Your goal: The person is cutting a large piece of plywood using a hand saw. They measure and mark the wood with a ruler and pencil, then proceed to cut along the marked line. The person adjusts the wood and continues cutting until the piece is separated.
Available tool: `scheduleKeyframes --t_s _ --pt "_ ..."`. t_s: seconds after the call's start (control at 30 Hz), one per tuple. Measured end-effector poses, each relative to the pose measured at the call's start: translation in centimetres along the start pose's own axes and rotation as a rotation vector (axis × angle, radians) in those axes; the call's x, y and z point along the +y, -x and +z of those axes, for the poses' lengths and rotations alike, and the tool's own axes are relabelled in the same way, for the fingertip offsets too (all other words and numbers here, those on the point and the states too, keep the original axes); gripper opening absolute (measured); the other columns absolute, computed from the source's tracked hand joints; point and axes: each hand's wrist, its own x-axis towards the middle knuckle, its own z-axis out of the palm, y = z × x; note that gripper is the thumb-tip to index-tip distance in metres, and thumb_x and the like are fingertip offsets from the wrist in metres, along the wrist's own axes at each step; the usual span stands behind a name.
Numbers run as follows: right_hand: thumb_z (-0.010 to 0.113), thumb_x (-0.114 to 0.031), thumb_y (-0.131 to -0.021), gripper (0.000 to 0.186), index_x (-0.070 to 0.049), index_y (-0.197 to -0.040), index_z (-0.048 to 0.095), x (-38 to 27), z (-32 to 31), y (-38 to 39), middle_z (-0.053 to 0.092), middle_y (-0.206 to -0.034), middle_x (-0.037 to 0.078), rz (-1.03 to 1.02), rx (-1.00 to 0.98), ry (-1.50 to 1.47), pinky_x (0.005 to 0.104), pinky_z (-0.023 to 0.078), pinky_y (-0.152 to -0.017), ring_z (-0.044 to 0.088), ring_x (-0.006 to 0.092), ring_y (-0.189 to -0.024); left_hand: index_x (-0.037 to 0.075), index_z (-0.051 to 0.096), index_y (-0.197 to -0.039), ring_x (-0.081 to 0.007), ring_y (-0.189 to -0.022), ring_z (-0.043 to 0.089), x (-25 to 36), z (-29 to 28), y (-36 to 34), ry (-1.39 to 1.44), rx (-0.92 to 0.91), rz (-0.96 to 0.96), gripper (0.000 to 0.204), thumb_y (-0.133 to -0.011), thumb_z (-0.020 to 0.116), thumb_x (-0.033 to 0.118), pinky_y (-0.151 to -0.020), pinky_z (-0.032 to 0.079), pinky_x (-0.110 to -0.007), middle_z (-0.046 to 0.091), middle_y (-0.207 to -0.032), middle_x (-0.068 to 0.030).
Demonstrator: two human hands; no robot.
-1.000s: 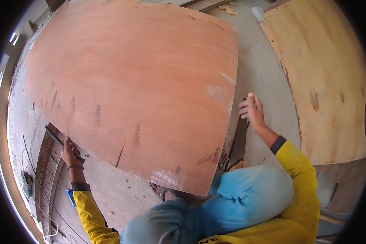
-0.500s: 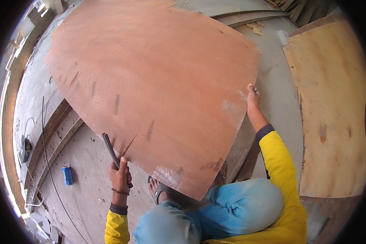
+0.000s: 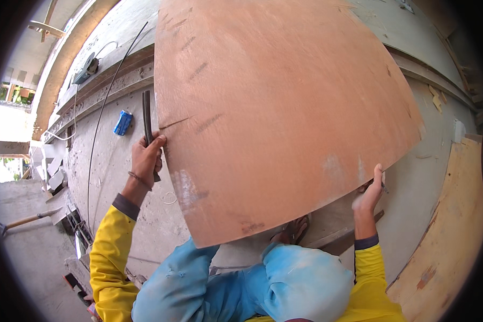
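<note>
A large reddish-brown plywood sheet [image 3: 284,107] is tilted up in front of my knees, its near corner just above my left thigh. My left hand [image 3: 146,156] is closed around a dark, grooved bar [image 3: 147,115] that stands roughly upright, while its thumb touches the sheet's left edge. At the near right edge, my right hand [image 3: 369,194] grips the sheet with the thumb on top; the other fingers are partly hidden beneath. A thin dark thing [image 3: 385,188] sticks out beside that hand, too small to name.
A blue can [image 3: 122,123] and a black cable [image 3: 103,102] lie on the concrete floor at left. Beyond are long beams [image 3: 112,80] and a corded power tool [image 3: 86,70]. A wooden-handled tool [image 3: 32,220] lies far left. Another, paler plywood sheet [image 3: 440,241] is at right.
My view has turned, so the sheet, beams and can appear rotated clockwise. The sheet's near corner has shifted left before my knees. Both hands keep their holds.
</note>
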Motion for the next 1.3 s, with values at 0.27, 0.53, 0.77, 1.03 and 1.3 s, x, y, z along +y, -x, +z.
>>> scheduleKeyframes --t_s 0.27,0.53,0.77,1.03,1.3 --pt "0.062 -0.02 -0.096 0.021 -0.003 -0.084 0.063 5.1 0.8 12.1 0.063 -0.065 0.006 0.314 -0.868 0.166 0.0239 0.045 -0.05 0.056 0.0099 -0.055 0.005 0.068 -0.105 -0.0057 -0.035 0.039 -5.1 -17.0 -6.2 -0.35 0.287 -0.016 0.027 -0.087 0.069 0.025 -0.032 0.029 -0.025 0.052 -0.059 0.0038" --pt "0.063 -0.026 -0.096 0.026 0.0 -0.089 0.064 11.3 1.1 12.6 0.069 -0.082 0.009 -0.008 -1.24 0.188 0.0319 0.052 -0.068 0.067 0.0172 -0.08 0.003 0.067 -0.096 -0.0227 -0.073 0.062 -8.2 -21.5 -8.2 -0.973 0.698 0.342 0.026 -0.087 0.067 0.027 -0.071 0.05 -0.037 0.065 -0.079 -0.0088" --pt "0.042 -0.044 -0.103 0.047 -0.002 -0.109 0.061 5.6 -9.6 2.7 0.062 -0.092 0.004 -0.185 0.084 0.406 0.0258 0.045 -0.071 0.055 0.0111 -0.078 0.003 0.065 -0.111 -0.0181 -0.077 0.062 -0.5 -6.3 -4.4 -0.898 0.296 0.639 0.026 -0.091 0.066 0.018 -0.07 0.051 -0.033 0.069 -0.096 -0.01" --pt "0.064 -0.034 -0.094 0.055 -0.002 -0.136 0.049 -7.7 -5.3 -8.5 0.062 -0.122 0.023 -0.699 -0.177 1.069 0.0415 0.048 -0.094 0.061 0.0332 -0.112 0.002 0.059 -0.125 -0.0318 -0.123 0.058 2.9 10.9 -3.6 -1.001 -0.236 0.983 0.048 -0.081 0.074 0.01 -0.101 0.049 -0.038 0.056 -0.138 -0.0148" --pt "0.072 -0.054 -0.081 0.077 -0.002 -0.134 0.052 -3.5 3.6 -11.3 0.066 -0.115 0.022 -0.571 -0.238 1.218 0.0402 0.053 -0.087 0.066 0.0332 -0.104 0.005 0.056 -0.13 -0.0313 -0.128 0.053 1.0 13.0 -3.9 -0.884 -0.322 0.961 0.05 -0.083 0.072 0.008 -0.103 0.048 -0.038 0.05 -0.144 -0.0143"
